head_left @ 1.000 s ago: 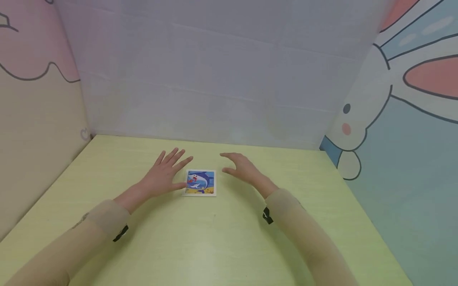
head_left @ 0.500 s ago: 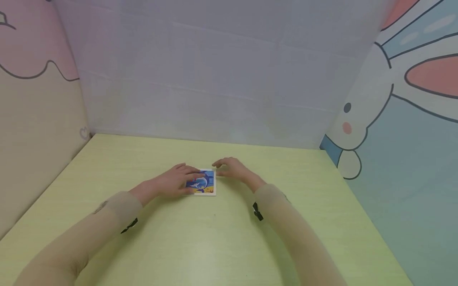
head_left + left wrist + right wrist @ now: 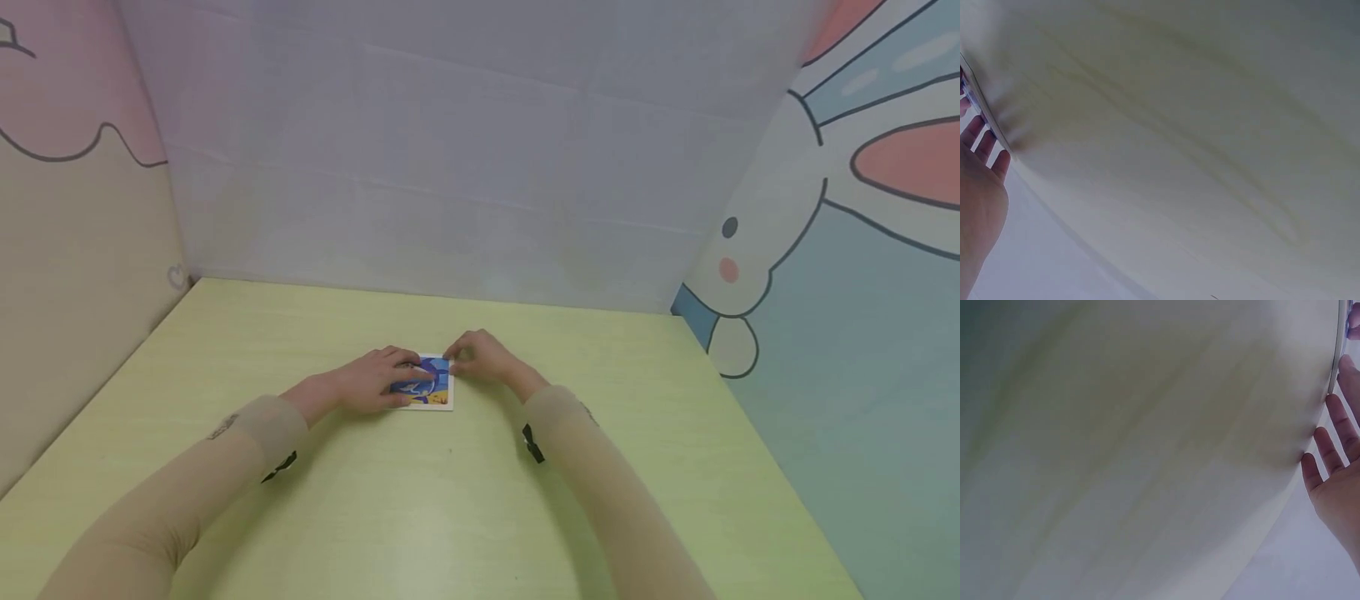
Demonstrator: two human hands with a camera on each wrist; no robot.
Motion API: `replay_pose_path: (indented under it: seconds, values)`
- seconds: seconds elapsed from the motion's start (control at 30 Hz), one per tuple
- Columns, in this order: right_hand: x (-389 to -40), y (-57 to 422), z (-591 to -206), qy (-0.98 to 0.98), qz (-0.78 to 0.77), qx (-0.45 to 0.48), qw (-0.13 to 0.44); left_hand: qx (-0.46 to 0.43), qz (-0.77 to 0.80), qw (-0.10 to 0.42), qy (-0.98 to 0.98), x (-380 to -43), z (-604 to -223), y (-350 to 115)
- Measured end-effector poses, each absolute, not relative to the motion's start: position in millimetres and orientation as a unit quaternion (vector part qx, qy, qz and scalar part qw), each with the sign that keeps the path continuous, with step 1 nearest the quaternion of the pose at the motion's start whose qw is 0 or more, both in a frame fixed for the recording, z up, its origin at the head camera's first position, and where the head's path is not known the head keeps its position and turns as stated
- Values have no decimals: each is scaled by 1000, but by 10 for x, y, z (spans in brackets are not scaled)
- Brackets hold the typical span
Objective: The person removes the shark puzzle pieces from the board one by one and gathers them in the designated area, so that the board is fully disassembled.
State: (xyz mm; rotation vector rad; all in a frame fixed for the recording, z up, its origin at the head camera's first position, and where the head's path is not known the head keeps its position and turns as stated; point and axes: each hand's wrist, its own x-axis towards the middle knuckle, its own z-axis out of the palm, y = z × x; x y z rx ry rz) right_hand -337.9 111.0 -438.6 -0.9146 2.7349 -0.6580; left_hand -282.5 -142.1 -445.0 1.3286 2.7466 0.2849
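A small square picture board (image 3: pixel 431 402) with a white border and a blue and yellow shark picture lies flat on the table. My left hand (image 3: pixel 375 381) rests over its left part, fingers stretched across the picture and thumb along the near edge. At the upper right corner, the fingertips of my right hand (image 3: pixel 483 357) touch the border, with the thumb at the right edge. The left wrist view has the left hand (image 3: pixel 982 194) with fingertips at the board's thin edge (image 3: pixel 984 106). In the right wrist view, the right hand (image 3: pixel 1342 481) has several fingertips down on the tabletop.
The pale yellow-green table (image 3: pixel 442 500) spreads around the board. A plain pale sheet (image 3: pixel 450 167) stands behind it. Side panels rise at left and right, the right panel (image 3: pixel 840 350) bearing a cartoon rabbit.
My left hand has come down and right, from beside the board onto the picture. My right hand has moved left and slightly down to the board's upper right corner. The board has stayed put.
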Motion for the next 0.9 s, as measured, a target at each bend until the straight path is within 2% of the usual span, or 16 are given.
replay_pose_path:
  seconds: [0.47, 0.9]
  values:
    - [-3358, 1058, -4340, 931, -240, -237, 142, 432, 63, 40, 899, -2787, -4409, -1403]
    - [-3394, 1062, -4323, 917, -265, -242, 174, 435, 74, 37, 897, -2793, -4412, -1392]
